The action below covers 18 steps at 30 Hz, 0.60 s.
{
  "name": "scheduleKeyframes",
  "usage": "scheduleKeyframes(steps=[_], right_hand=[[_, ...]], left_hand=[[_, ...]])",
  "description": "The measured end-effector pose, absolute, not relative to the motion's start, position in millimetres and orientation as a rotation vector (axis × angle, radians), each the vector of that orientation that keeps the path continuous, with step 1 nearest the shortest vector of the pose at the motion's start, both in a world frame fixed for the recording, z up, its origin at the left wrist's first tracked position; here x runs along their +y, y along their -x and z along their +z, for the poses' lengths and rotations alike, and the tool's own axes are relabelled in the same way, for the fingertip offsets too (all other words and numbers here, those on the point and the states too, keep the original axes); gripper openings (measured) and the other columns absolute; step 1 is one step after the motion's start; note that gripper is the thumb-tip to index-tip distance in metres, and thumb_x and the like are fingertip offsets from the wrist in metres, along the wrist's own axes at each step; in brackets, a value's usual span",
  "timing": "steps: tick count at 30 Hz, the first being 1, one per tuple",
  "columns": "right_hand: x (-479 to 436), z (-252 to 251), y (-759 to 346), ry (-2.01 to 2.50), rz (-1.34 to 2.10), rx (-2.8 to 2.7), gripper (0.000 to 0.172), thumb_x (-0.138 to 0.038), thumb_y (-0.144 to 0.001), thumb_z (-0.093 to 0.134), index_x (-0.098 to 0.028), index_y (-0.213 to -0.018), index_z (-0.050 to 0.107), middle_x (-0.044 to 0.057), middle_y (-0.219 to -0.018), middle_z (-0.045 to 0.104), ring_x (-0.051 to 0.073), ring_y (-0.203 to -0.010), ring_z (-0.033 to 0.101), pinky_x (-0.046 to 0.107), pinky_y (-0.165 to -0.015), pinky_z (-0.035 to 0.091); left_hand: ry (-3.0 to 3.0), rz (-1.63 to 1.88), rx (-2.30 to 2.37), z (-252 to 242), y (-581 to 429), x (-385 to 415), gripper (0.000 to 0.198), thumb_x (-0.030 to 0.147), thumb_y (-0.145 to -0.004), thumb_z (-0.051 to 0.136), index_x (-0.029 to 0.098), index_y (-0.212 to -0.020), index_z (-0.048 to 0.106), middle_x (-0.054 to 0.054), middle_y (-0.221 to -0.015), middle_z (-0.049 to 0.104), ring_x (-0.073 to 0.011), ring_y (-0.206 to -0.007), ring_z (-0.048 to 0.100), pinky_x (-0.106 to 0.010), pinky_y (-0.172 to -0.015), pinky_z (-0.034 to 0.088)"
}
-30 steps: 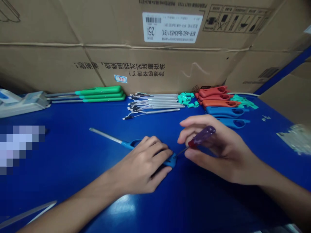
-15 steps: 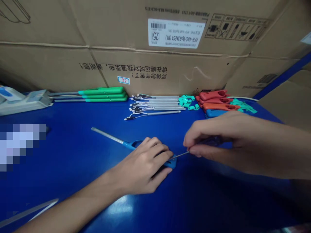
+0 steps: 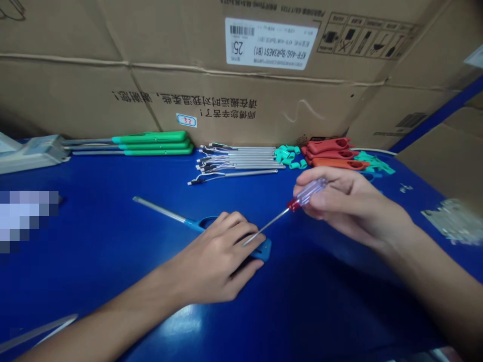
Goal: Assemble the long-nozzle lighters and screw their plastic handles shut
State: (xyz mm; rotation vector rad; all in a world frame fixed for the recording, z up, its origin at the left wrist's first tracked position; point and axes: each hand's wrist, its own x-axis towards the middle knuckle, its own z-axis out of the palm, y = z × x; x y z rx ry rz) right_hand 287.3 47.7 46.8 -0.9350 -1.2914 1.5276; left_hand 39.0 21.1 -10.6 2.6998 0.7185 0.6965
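Note:
On the blue table lies a blue long-necked lighter point(image 3: 194, 224), its metal tube pointing to the far left. My left hand point(image 3: 222, 256) is closed over the lighter's handle and presses it to the table, hiding most of the grip; the handle's rounded end shows past the fingers. Above and to the right, my right hand point(image 3: 350, 208) grips a screwdriver point(image 3: 311, 192) by its clear purple handle with a red collar. The screwdriver's thin shaft slants down to the left, its tip over the fingers of my left hand and off the handle's end.
Along the cardboard box point(image 3: 169, 40) lie green lighters point(image 3: 154, 143), metal tubes with wires point(image 3: 245, 160), turquoise rings point(image 3: 290, 157) and red and orange handle shells point(image 3: 328, 151). Small clear parts point(image 3: 455, 221) are heaped at right. A power strip point(image 3: 35, 156) sits at far left.
My right hand has raised the screwdriver off the handle's end and tilted it more steeply, its clear handle now showing. My left hand keeps its hold on the lighter. The view has shifted slightly.

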Motion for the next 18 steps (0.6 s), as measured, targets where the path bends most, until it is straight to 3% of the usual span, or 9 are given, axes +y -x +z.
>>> scheduleKeyframes(steps=[3,6,12,18], right_hand=[[45,49,-287,0.895,1.275,-1.248,0.014,-0.028,-0.072,0.087,-0.025,-0.084,0.079,0.001,-0.077,0.068,0.011,-0.064,0.061,0.021,-0.052,0.053],[37,46,-285,0.883,1.122,-1.330,0.013,-0.032,-0.081,0.081,-0.028,-0.094,0.079,0.001,-0.078,0.070,0.016,-0.070,0.067,0.026,-0.056,0.057],[20,42,-273,0.900,0.983,-1.544,0.020,-0.015,-0.087,0.072,-0.025,-0.103,0.076,0.001,-0.085,0.073,0.014,-0.067,0.071,0.027,-0.060,0.063],[21,40,-271,0.889,1.036,-1.563,0.022,-0.012,-0.088,0.069,-0.024,-0.106,0.074,0.001,-0.087,0.072,0.014,-0.066,0.071,0.028,-0.062,0.063]], left_hand=[[-2.704,0.723,0.711,-12,-38,21,0.027,0.023,-0.095,0.057,0.010,-0.118,0.062,-0.013,-0.107,0.067,-0.0278,-0.100,0.056,-0.050,-0.085,0.050],[-2.709,0.726,0.721,-13,-38,21,0.026,0.023,-0.095,0.058,0.011,-0.118,0.062,-0.012,-0.109,0.067,-0.0276,-0.100,0.056,-0.051,-0.086,0.050],[-2.714,0.697,0.726,-13,-39,22,0.026,0.024,-0.095,0.057,0.012,-0.118,0.061,-0.012,-0.108,0.066,-0.0283,-0.100,0.056,-0.052,-0.087,0.050],[-2.712,0.672,0.734,-11,-39,21,0.026,0.023,-0.096,0.056,0.013,-0.119,0.061,-0.012,-0.108,0.066,-0.0277,-0.100,0.057,-0.052,-0.087,0.049]])
